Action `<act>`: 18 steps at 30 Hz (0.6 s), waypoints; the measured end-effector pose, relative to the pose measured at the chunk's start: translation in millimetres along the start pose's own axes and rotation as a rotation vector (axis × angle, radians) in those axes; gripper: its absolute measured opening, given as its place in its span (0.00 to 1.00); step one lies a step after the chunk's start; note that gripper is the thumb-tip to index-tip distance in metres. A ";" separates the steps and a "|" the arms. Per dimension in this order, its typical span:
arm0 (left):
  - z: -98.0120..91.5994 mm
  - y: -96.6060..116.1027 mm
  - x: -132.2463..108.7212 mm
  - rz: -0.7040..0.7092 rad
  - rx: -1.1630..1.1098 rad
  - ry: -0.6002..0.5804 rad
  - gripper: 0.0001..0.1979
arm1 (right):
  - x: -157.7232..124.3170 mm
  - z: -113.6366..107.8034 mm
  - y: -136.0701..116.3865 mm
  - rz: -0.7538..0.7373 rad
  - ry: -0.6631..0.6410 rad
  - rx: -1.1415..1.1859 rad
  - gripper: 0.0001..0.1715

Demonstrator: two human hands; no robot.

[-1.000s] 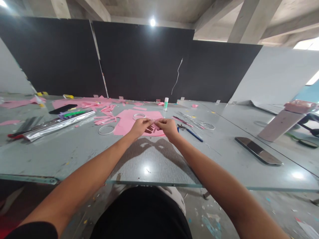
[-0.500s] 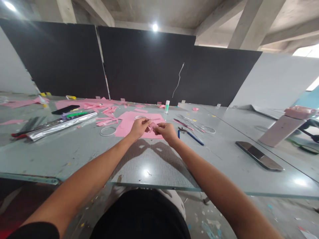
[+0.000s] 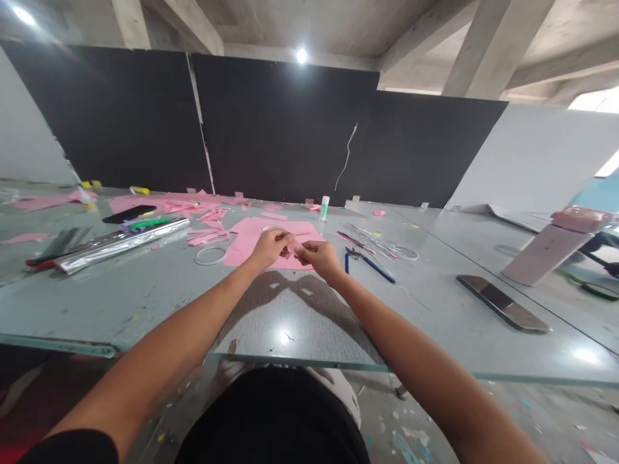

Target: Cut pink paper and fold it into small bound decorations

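Note:
Both my hands meet above a pink paper sheet (image 3: pixel 236 251) on the table. My left hand (image 3: pixel 269 249) pinches one side of a small piece of pink paper (image 3: pixel 294 246), and my right hand (image 3: pixel 321 255) pinches the other. Fingers cover much of that piece, so its exact shape is hard to make out. Behind my left hand, part of a white ring (image 3: pixel 273 228) shows on the sheet. A ring of wire or tape (image 3: pixel 209 255) lies left of the sheet. Blue-handled pliers (image 3: pixel 370 263) rest to the right of my right hand.
A glue stick (image 3: pixel 324 209) stands behind the sheet. Wire pieces (image 3: pixel 387 243) lie right. Pink scraps (image 3: pixel 207 233), a foil roll (image 3: pixel 123 245) and a black phone (image 3: pixel 128 213) are left. At right are a dark flat device (image 3: pixel 503 303) and a pink bottle (image 3: pixel 546 248). Dark panels (image 3: pixel 285 129) rise behind.
My fingers have shifted slightly around the small pink paper, which now shows less between them. Both hands stay in nearly the same place.

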State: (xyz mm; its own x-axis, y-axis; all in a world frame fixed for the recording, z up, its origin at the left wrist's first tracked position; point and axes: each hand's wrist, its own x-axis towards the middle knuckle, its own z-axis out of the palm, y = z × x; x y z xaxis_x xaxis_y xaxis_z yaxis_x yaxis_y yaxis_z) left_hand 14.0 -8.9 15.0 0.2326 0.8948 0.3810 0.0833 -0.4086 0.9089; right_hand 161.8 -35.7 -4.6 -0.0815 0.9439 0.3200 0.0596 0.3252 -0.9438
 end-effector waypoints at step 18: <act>0.4 2.4 -1.6 -0.008 0.077 -0.043 0.15 | -0.2 0.6 3.9 0.006 0.086 0.037 0.20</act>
State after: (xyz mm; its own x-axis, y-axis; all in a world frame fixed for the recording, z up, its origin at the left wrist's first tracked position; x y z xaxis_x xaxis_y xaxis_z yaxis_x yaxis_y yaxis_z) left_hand 14.3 -11.3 16.4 0.2726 0.8904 0.3645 0.1589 -0.4153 0.8957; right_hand 161.4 -34.6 -8.3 0.0045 0.9478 0.3187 0.0229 0.3185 -0.9476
